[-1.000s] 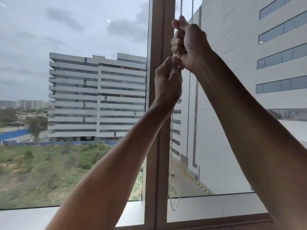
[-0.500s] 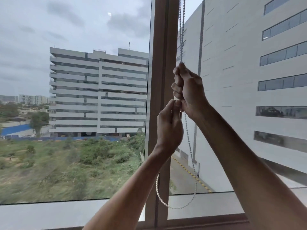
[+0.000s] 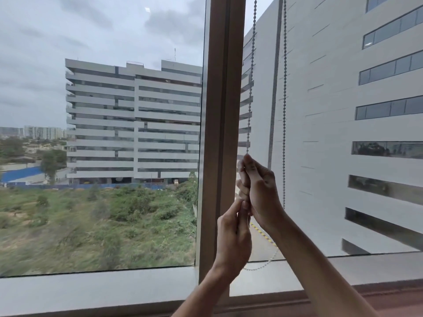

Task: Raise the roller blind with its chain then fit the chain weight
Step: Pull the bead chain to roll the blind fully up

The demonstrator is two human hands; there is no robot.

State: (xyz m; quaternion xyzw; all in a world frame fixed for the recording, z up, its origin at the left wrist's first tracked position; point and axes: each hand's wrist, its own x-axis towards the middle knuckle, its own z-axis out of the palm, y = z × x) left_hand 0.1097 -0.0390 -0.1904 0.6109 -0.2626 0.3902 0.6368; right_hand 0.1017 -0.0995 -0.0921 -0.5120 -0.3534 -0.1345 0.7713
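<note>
Now your right hand (image 3: 258, 188) is closed tight around the near strand of the chain (image 3: 251, 88), just beside the window frame (image 3: 223, 110); your left hand (image 3: 233, 236) pinches it right below. Pull straight down, slowly, one hand gripping always

Before the window's brown upright post (image 3: 220, 133), the right hand (image 3: 259, 191) is fisted around the left strand of the bead chain (image 3: 251, 76). Just beneath, the left hand (image 3: 233, 239) pinches that strand. The chain's loop hangs above the sill (image 3: 91, 291).
</note>
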